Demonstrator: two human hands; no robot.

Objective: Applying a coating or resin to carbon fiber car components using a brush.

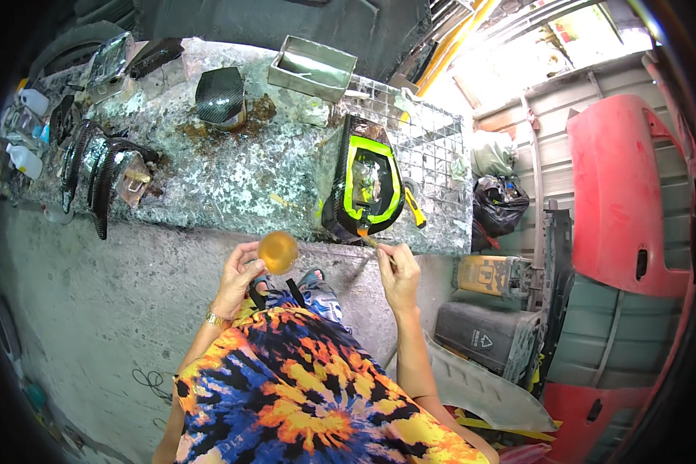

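My left hand (pixel 237 283) is closed round a round, see-through cup (pixel 278 252) of amber liquid, held in front of the bench edge. Between the fingers of my right hand (pixel 400 280) is a thin brush (pixel 370 242). Its tip is at the near end of a black, glossy frame-shaped part (pixel 336 199); whether it touches the surface, I cannot tell. Bright green tape (pixel 351 174) rings the opening of this part, which lies near the front of the bench. A yellow-handled cutter knife (pixel 416 209) lies just right of it.
On the stained bench (pixel 232 174) stand a metal tray (pixel 309 73), a carbon-weave cover (pixel 220 94) and curved black parts (pixel 100 166). White bottles (pixel 27 161) crowd the left end. Wire mesh (pixel 433 139) covers the right end. Bins (pixel 483 336) and a red panel (pixel 619 185) stand to the right.
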